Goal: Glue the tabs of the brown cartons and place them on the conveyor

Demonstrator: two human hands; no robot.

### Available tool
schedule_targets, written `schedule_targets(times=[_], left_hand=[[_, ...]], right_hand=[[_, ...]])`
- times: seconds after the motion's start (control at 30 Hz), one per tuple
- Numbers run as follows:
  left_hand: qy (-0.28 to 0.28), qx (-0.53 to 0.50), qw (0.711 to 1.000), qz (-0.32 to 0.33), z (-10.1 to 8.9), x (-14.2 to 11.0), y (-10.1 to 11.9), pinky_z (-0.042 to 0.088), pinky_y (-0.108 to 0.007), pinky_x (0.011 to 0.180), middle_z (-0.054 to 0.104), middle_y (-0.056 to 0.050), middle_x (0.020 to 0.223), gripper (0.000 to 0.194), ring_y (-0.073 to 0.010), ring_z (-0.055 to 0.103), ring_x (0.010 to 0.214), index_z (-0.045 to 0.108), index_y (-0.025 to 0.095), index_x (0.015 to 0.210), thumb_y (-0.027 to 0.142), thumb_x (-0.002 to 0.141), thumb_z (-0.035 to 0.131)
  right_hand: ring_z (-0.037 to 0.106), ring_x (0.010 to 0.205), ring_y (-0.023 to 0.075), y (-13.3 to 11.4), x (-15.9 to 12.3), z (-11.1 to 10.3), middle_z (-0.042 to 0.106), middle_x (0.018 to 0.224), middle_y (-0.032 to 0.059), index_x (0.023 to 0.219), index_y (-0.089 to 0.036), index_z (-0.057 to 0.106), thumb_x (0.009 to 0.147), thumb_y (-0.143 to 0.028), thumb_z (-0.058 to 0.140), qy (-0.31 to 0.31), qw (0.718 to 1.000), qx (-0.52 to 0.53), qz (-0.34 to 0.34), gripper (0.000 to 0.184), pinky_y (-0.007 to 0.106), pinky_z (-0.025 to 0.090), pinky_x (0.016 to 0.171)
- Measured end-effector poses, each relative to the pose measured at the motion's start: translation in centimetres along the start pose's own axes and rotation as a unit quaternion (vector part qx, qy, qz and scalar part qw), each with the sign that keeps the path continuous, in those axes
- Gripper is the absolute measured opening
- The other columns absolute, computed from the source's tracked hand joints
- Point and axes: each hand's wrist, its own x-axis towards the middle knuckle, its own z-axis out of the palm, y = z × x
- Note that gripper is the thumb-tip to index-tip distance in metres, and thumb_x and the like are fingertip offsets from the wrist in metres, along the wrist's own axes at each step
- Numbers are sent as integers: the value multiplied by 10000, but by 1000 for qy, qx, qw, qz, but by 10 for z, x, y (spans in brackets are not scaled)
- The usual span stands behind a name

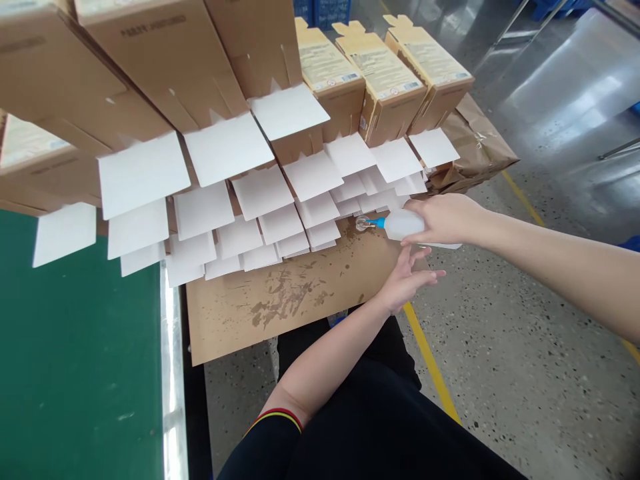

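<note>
My right hand point(445, 219) grips a translucent white squeeze bottle point(400, 225) with a blue nozzle, held sideways. Its tip points left at the lowest white flaps point(320, 233) of the stacked brown cartons point(385, 87). My left hand point(407, 280) is below the bottle with its fingers stretched out. It rests at the right edge of a stained brown cardboard sheet point(280, 300) and holds nothing.
Rows of brown cartons lie on their sides with white flaps fanned out, filling the upper left. A green table top point(75, 373) with a metal edge is at the lower left. A yellow floor line point(430, 363) runs under my arms. Crumpled brown paper point(480, 150) lies at the right of the stack.
</note>
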Motion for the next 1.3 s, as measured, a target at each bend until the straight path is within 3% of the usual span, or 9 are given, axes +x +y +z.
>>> schedule_targets(times=[0.27,0.53,0.77,0.87,0.93,1.1,1.2,1.3], left_hand=[[36,-12,999,-13,-5,1,-6,595,-574,1247,515,-155,1846,1166,-317,843,1287,259,475,1888,100,948,838],[42,17,999,-11,-11,-1,-9,581,-556,1262,486,-184,1867,1130,-316,852,1274,211,414,1905,127,970,778],[55,16,998,-12,-21,-3,-24,604,-569,1223,520,-192,1839,1295,-330,850,1259,126,451,1921,214,924,918],[27,27,999,-8,-27,-12,-32,594,-574,1213,495,-208,1856,1286,-361,839,1306,156,450,1917,271,916,943],[-6,41,999,-8,-32,-23,-34,589,-563,1201,515,-213,1842,1209,-378,829,1336,259,429,1900,323,916,953],[-108,125,985,-41,-46,-59,-31,588,-554,1178,688,-232,1670,891,-415,797,1384,596,308,1738,446,940,967],[-157,174,969,-84,-61,-87,-28,585,-536,1173,752,-225,1572,771,-400,795,1381,683,294,1659,512,970,952],[-134,221,958,-121,-91,-122,-29,594,-506,1141,768,-215,1530,717,-373,799,1351,721,294,1614,541,979,943]], right_hand=[[802,995,422,-3,1,13,874,1147,228,1544,-140,723,890,-724,707,16,998,55,6,876,415,491,744],[817,1056,421,-1,3,29,882,1201,194,1541,-205,732,894,-695,731,51,992,114,1,811,427,530,770],[823,1073,422,1,10,52,882,1189,171,1483,-195,766,870,-641,872,82,979,188,12,765,440,572,831],[824,1067,414,3,10,64,886,1185,153,1464,-216,767,873,-622,911,108,971,212,19,732,428,567,841],[824,1076,413,5,11,73,886,1196,147,1448,-226,768,867,-635,928,128,964,233,19,729,425,566,857],[813,1096,396,6,14,97,879,1225,116,1420,-239,763,781,-665,995,216,924,316,17,803,422,574,920],[798,1110,378,7,3,111,863,1246,102,1395,-231,760,774,-681,991,275,873,402,-4,800,418,585,938],[776,1127,361,14,-27,137,841,1264,108,1367,-220,763,811,-722,951,335,808,484,11,772,440,602,965]])
